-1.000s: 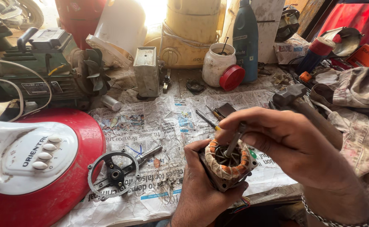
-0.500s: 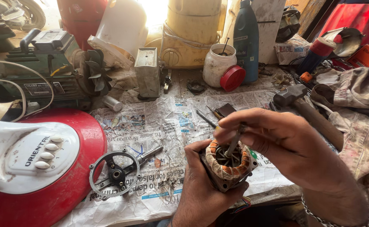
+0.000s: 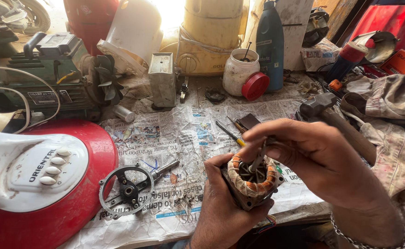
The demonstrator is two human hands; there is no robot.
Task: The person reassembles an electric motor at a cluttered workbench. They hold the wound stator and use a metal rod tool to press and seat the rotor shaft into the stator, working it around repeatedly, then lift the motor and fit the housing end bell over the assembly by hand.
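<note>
This is a repair workshop, a place where broken machines get fixed. The work table [image 3: 174,138] is covered with old newspaper. A hammer [image 3: 324,113] lies at the right of the frame. A screwdriver [image 3: 228,133] lies in the middle. A round metal motor part [image 3: 127,190] sits at the lower left, beside the red and white base of a fan [image 3: 41,184]. At the upper left is an old green motor [image 3: 50,78]. Dirty rags [image 3: 391,129] are piled at the right.

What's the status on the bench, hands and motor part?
Left hand grips the copper-wound motor stator. Right hand pokes a thin metal tool into its core. Round black metal end bracket lies clear, left.
</note>
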